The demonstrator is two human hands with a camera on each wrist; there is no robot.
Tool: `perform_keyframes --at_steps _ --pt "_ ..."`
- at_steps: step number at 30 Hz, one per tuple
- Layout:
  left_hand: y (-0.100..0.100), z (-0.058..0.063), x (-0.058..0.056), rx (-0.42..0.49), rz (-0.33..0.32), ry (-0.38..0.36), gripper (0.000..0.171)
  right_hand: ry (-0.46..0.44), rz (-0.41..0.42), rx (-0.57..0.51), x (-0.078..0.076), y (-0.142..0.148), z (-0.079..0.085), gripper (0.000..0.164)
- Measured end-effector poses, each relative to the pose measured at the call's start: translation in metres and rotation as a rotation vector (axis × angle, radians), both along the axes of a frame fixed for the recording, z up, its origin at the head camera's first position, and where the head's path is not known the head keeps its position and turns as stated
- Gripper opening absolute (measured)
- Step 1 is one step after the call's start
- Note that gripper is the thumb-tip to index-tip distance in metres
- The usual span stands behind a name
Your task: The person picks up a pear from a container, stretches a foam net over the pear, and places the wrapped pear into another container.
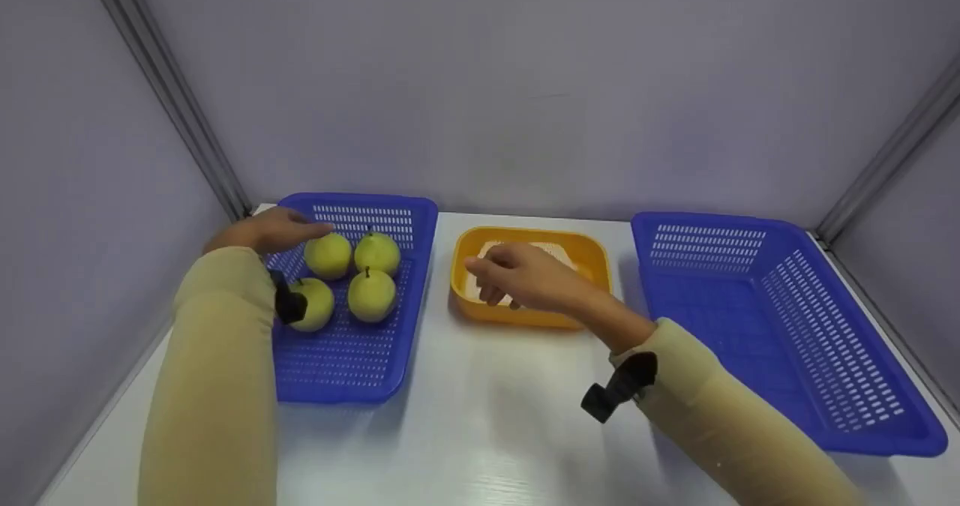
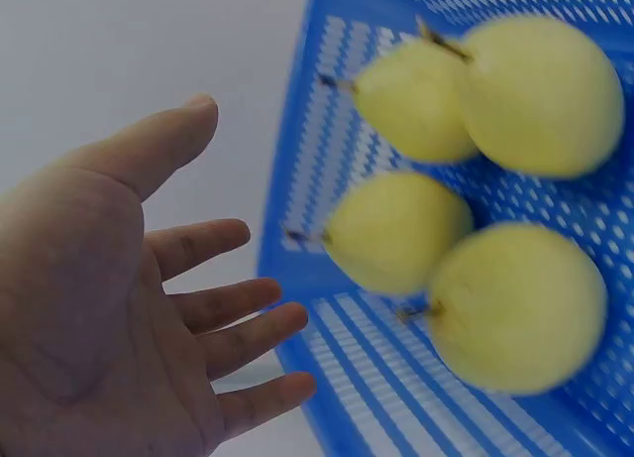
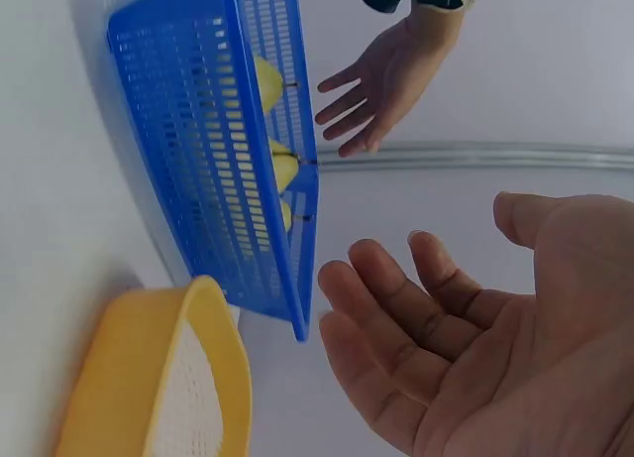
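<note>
Several yellow-green pears [image 1: 371,294] with dark stems lie in the blue plastic basket [image 1: 337,375] on the left. My left hand [image 1: 270,230] hovers over the back left corner of that basket, near the pears. In the left wrist view its fingers [image 2: 238,340] are spread and hold nothing. My right hand [image 1: 529,275] hangs above a small orange-yellow basket [image 1: 525,317] in the middle. Its fingers [image 3: 381,343] are loosely bent, and the palm is bare in the right wrist view. A white perforated bottom shows inside the small basket.
A second blue basket [image 1: 705,311], with nothing in it, stands on the right of the white table [image 1: 480,431]. Grey panels [image 1: 510,94] rise behind and at both sides, joined by metal posts [image 1: 180,101]. Both wrists wear black camera mounts [image 1: 619,386].
</note>
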State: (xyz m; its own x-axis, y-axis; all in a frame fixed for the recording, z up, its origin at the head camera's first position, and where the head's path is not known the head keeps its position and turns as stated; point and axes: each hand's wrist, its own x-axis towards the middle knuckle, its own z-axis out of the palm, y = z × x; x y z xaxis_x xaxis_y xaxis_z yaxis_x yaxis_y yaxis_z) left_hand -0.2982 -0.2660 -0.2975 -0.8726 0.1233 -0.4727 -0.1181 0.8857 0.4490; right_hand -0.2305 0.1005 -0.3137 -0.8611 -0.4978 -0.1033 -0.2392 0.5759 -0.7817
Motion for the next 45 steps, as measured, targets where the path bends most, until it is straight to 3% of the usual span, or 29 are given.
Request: perform_keyframes --at_steps 5,9,12,16,25,35,42,45 --pt "-0.02 -0.016 0.006 -0.02 -0.001 -0.061 0.105 -0.16 0.035 -0.088 0.019 -0.025 -0.016 0.045" --pt "-0.028 -0.031 0.008 -0.003 -0.02 -0.067 0.106 -0.273 0.057 -0.106 0.032 -0.042 -0.033 0.047" --pt "-0.029 -0.045 0.01 0.033 -0.039 -0.066 0.106 -0.317 0.058 -0.065 0.039 -0.052 -0.041 0.049" --pt "-0.027 -0.062 0.011 0.114 -0.017 -0.072 0.107 -0.344 0.048 -0.03 0.047 -0.063 -0.049 0.049" --pt "-0.027 -0.093 0.014 0.196 0.026 -0.055 0.103 -0.525 0.029 -0.175 0.061 -0.08 -0.073 0.036" --pt "-0.027 -0.112 0.021 0.278 0.127 0.061 0.083 -0.611 0.041 -0.265 0.065 -0.086 -0.08 0.024" --pt "-0.027 -0.115 0.024 0.35 0.21 0.048 0.109 -0.606 0.064 -0.296 0.065 -0.086 -0.083 0.023" --pt "-0.028 -0.113 0.025 0.371 0.234 0.03 0.112 -0.599 0.073 -0.298 0.066 -0.086 -0.084 0.025"
